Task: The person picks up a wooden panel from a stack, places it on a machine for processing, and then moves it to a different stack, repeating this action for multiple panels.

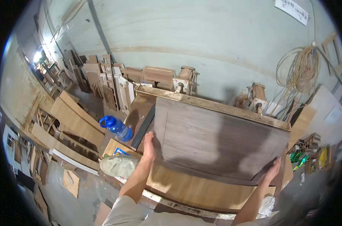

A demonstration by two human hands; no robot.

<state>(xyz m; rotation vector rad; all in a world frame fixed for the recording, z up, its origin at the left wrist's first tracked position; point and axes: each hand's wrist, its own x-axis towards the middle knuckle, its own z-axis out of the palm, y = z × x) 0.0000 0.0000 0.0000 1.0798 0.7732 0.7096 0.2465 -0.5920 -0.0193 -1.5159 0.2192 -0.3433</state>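
A grey-brown wooden panel door [212, 139] with a recessed centre lies across the workbench, its far edge by the clamp's long bar [216, 103]. My left hand [149, 146] presses against its left edge, fingers together and pointing away from me. At the right edge, my right hand [273, 171] holds the opposite side in the same way, its fingers partly hidden. A light wooden board [201, 190] shows under the door's near edge. Left of the door lies a dark strip [144, 128].
A blue-capped water bottle [117, 128] and a pale cloth cap [119, 166] sit at the bench's left. Two clamp cylinders [184, 79] stand behind the bar. Wooden boards [75, 116] lean at left. Coiled hose [299, 69] hangs on the wall; white crumpled material [267, 205] lies near my right forearm.
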